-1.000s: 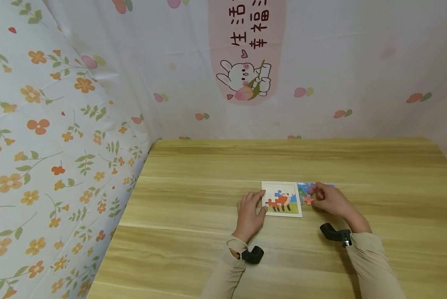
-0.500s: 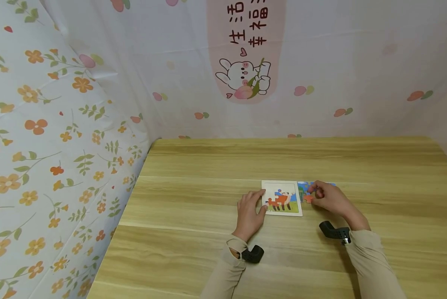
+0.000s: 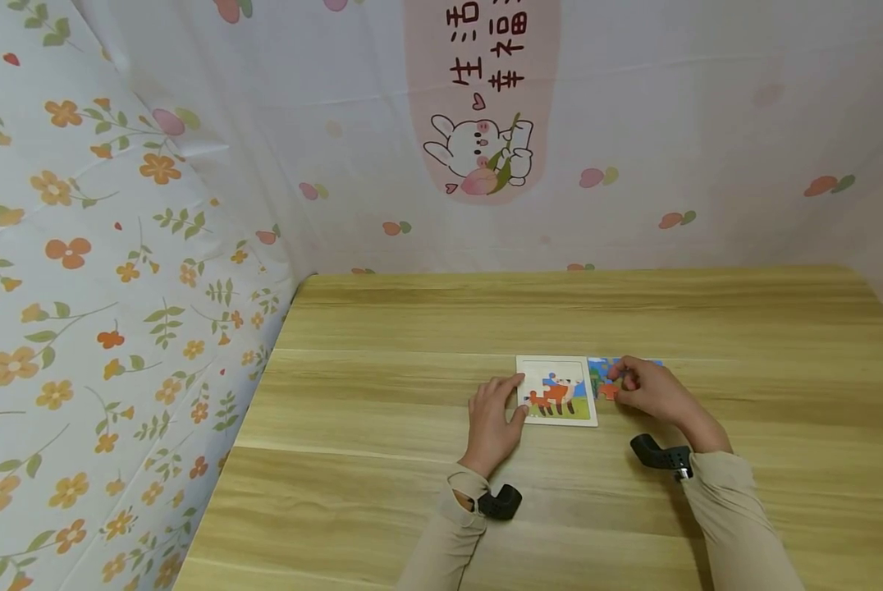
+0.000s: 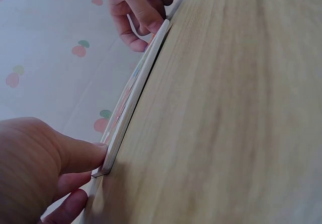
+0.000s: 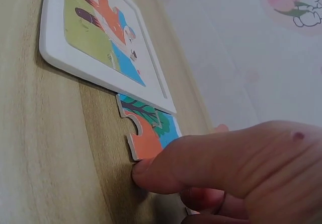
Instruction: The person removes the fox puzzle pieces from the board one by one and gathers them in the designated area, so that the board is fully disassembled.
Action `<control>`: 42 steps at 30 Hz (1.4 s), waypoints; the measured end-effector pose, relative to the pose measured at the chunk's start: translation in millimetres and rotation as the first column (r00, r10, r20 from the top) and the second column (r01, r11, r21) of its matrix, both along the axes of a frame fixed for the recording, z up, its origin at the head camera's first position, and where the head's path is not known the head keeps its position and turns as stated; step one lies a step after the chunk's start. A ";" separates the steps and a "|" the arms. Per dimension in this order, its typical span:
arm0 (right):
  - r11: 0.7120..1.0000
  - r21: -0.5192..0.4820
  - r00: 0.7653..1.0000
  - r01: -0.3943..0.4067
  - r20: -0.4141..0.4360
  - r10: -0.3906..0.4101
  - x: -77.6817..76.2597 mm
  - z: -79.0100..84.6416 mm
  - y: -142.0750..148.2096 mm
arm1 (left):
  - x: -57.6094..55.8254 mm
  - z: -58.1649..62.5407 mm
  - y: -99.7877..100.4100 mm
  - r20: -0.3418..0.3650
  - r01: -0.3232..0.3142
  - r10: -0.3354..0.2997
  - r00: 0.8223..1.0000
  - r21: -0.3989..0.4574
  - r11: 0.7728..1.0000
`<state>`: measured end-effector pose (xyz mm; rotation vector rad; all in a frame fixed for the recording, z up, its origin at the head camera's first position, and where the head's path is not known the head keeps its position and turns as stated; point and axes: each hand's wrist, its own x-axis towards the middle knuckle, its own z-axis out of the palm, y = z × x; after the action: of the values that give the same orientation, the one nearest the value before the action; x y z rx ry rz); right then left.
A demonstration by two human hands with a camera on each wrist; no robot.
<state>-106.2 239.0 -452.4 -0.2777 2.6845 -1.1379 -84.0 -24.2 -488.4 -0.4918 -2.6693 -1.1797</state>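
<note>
A square jigsaw board (image 3: 593, 414) with a white rim lies on the table, part-filled with a picture of an orange animal. My left hand (image 3: 491, 423) holds its left side, thumb at the near corner and index finger farther up the edge. Right of the board, my right hand (image 3: 656, 394) pinches an orange puzzle piece (image 3: 607, 392) between thumb and fingers. In the right wrist view, the thumb presses the edge of this orange piece (image 5: 148, 141), which sits against a piece with green leaves (image 5: 138, 108). The right hand hides part of the loose pieces.
Several loose blue and green puzzle pieces (image 3: 598, 366) lie along the board's right side, partly under the right hand. The wooden table (image 3: 382, 394) reaches a patterned cloth (image 3: 633, 123) at the back; a flowered cloth (image 3: 102, 328) hangs at the left.
The orange piece has shifted slightly away from me and turned a little in the right hand's fingers. The left hand and the board stay put; the head view has tilted slightly.
</note>
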 end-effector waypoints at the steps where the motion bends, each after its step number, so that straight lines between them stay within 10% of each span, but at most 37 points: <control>1: 1.000 -0.001 1.000 0.001 0.002 -0.001 0.0 0.1 0.1 | -0.1 0.1 0.1 0.002 -0.001 0.001 1.000 0.000 1.000; 42: 0.990 0.079 0.985 0.120 -0.138 -0.108 -11.4 -4.8 -14.2 | -1.1 -3.5 0.7 -0.061 -0.008 0.009 0.998 0.014 1.000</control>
<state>-117.5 224.8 -457.2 -0.1939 2.8922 -1.0638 -85.1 -23.4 -491.9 -0.5053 -2.6081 -1.1607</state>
